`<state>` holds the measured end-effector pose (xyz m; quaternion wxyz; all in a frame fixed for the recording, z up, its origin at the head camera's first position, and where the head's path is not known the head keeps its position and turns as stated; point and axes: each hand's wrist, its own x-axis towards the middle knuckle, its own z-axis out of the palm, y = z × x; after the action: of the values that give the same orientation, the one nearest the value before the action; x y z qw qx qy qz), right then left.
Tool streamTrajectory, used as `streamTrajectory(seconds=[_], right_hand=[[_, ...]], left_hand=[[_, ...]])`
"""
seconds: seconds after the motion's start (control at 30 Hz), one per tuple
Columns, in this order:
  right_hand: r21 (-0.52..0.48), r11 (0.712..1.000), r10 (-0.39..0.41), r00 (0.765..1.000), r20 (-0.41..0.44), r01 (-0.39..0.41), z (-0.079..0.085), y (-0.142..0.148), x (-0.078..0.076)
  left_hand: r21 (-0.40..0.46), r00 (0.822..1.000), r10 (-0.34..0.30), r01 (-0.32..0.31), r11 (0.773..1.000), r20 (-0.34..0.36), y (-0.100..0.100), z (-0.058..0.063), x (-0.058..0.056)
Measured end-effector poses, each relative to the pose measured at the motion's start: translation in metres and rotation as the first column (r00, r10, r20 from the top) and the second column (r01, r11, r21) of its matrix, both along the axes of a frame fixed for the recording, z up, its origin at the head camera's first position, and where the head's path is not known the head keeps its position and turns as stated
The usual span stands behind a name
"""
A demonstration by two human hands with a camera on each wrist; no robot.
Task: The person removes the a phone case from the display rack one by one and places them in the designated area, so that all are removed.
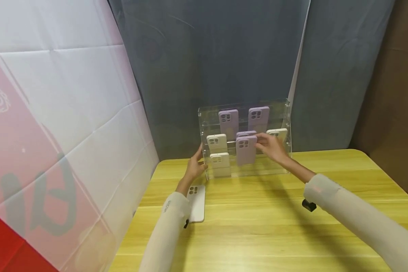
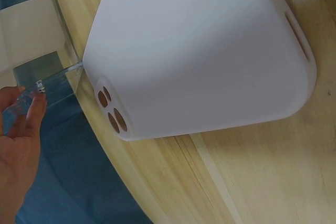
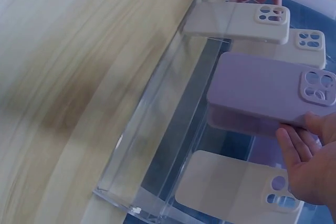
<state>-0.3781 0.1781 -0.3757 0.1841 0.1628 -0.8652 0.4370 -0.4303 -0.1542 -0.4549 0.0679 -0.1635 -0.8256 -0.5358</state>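
Note:
My right hand (image 1: pixel 272 148) pinches a light purple phone case (image 1: pixel 246 153) by its edge, between thumb and fingers. The case is upright at the front of a clear acrylic display rack (image 1: pixel 238 174), before another purple case (image 1: pixel 246 133). My left hand (image 1: pixel 193 167) grips the rack's left side; in the left wrist view its fingers (image 2: pixel 35 109) close around the clear edge. Two more purple cases (image 1: pixel 229 121) stand on the top tier. Cream cases stand at the left (image 1: pixel 217 142), lower left (image 1: pixel 220 163) and right (image 3: pixel 228 182).
A white phone case (image 1: pixel 198 204) lies flat on the wooden table (image 1: pixel 258 234), beside my left wrist. Grey curtain (image 1: pixel 238 56) hangs behind the rack. A white and pink sheet (image 1: pixel 88 94) borders the left, a brown panel (image 1: pixel 391 94) the right.

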Motion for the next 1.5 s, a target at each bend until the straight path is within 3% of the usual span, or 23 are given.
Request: streamTrajectory(seconds=[0.37,0.6,0.97,1.1,1.5], right_hand=[[-0.059,0.998,0.033,0.999,0.002,-0.033,0.009,-0.002,0.001],[-0.064,0.998,0.028,0.999,-0.038,-0.030,0.005,-0.008,0.005],[-0.157,0.983,0.099,0.994,0.042,-0.091,-0.017,-0.025,0.007],[-0.190,0.974,0.138,0.987,0.080,-0.120,-0.028,-0.034,0.009],[-0.226,0.961,0.197,0.965,0.172,-0.156,-0.059,-0.060,0.017]], left_hand=[[-0.011,1.000,0.014,-0.014,1.000,-0.005,-0.001,0.000,-0.001],[0.001,1.000,0.017,-0.017,1.000,-0.009,0.000,-0.001,0.000],[-0.001,1.000,0.002,-0.002,1.000,-0.011,-0.001,-0.002,0.000],[-0.009,0.999,-0.002,0.002,1.000,-0.038,0.000,-0.004,0.000],[0.012,1.000,0.007,-0.007,1.000,-0.014,0.001,-0.004,-0.001]])
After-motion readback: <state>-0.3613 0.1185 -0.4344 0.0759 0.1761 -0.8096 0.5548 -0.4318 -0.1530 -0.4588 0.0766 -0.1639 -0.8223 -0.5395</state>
